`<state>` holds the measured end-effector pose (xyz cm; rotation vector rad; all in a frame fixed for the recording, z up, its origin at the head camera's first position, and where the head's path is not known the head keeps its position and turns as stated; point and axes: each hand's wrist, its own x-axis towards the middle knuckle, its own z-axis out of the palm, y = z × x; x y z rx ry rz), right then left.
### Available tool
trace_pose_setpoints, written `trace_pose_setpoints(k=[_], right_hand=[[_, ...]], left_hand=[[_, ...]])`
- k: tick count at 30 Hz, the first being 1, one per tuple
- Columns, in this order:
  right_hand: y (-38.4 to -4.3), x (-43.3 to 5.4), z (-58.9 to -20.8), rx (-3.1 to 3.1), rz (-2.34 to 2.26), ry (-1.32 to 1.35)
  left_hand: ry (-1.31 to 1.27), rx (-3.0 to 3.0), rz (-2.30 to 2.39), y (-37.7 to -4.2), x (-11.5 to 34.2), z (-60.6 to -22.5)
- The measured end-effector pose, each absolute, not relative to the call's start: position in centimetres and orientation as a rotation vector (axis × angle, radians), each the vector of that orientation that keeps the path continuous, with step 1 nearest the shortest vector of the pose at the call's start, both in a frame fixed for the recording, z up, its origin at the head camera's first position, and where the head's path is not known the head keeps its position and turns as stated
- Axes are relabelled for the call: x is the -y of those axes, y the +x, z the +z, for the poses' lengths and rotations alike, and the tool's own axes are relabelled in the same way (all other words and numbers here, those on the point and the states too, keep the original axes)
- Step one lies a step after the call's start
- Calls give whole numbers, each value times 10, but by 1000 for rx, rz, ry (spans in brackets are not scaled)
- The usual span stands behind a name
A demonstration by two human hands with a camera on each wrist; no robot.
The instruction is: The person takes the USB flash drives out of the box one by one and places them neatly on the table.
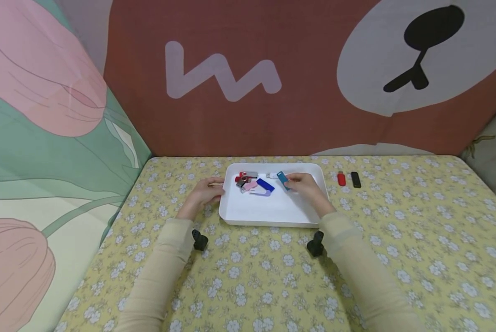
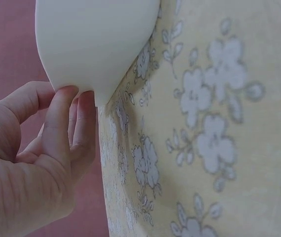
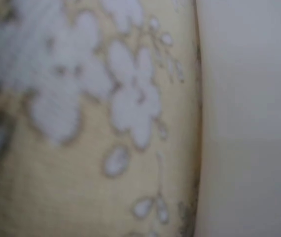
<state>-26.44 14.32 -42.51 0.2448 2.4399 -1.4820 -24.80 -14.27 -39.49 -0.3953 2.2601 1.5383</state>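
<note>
A shallow white tray (image 1: pixel 281 210) lies on the flowered tablecloth. My left hand (image 1: pixel 203 193) is at its left side; in the left wrist view that hand (image 2: pixel 37 153) pinches the tray's edge (image 2: pixel 91 49) between thumb and fingers. Over the tray's right half, my right hand (image 1: pixel 307 186) holds a teal USB stick (image 1: pixel 282 178) by its lower end. Near it is a white USB stick (image 1: pixel 271 175). A blue stick (image 1: pixel 265 185), a lilac one (image 1: pixel 265 192), a pink one (image 1: pixel 251 185) and several red and dark ones cluster at the left inside the tray. The right wrist view does not show the hand.
Right of the tray, a red USB stick (image 1: pixel 341 179) and a black one (image 1: pixel 356 180) lie side by side on the tablecloth (image 1: pixel 397 221). A printed fabric wall (image 1: pixel 306 129) rises behind the table. Each wrist carries a small black device.
</note>
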Motion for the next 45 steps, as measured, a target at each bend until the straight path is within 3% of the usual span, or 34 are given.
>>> trace_pose_setpoints(k=[19, 45], right_hand=[[-265, -149, -417, -2366, -1561, 340], [-262, -164, -406, -2466, -1650, 77]], left_hand=[[-420, -2257, 1522, -250, 142, -394], [-402, -2275, 1507, -247, 141, -394]])
